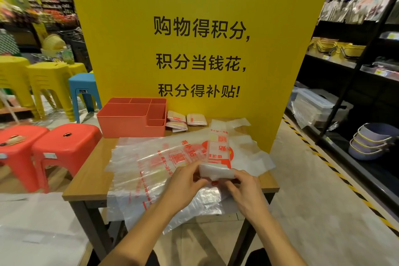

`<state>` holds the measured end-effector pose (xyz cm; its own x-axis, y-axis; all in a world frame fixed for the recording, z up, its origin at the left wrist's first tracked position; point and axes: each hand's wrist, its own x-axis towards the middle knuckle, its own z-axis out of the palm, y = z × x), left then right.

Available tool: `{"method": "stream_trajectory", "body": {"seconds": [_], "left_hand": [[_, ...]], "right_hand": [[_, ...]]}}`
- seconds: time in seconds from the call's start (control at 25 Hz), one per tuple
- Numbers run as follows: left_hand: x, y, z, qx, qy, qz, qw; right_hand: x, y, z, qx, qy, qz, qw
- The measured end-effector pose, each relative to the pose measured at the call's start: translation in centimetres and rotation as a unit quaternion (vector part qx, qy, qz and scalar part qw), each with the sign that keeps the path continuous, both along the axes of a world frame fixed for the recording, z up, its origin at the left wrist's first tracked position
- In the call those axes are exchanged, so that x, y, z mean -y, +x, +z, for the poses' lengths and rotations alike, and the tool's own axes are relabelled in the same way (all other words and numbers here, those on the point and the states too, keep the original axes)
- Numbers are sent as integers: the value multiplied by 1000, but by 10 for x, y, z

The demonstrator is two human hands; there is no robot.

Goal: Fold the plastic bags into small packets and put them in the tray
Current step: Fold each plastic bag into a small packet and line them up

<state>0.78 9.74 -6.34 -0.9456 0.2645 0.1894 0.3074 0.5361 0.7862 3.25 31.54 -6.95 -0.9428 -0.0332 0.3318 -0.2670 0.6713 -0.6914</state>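
The bag [216, 171] lies close to the bench's near edge, folded into a long strip whose near end is a thick, milky wad. The left hand [185, 181] and right hand [246, 190] pinch that wad from either side, fingers [191, 168] curled round it. The strip runs away from the person, red print on thin, crinkled film. Under it a pile [151, 157] of flat bags covers most of the bench [90, 170] and droops over the near edge — bare wood shows only at the left. Three square packets [177, 117] lie just beside the rigid coral tray [129, 124] at the far edge.
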Motion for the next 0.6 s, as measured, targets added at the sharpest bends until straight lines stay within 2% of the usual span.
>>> {"method": "stream_trajectory", "body": {"seconds": [0.16, 0.32, 0.4, 0.6], "left_hand": [[-10, -8, -9, -10, -77, 52, 996], [-16, -10, -2, -28, -53, 22, 998], [-16, -11, -1, -24, -36, 12, 999], [-17, -15, -3, -18, -67, 39, 997]], "right_hand": [[4, -1, -3, 3, 43, -44, 998], [6, -5, -9, 26, -46, -30, 998], [2, -6, -13, 24, -42, -29, 998], [-2, -6, -10, 48, -93, 25, 994]]}}
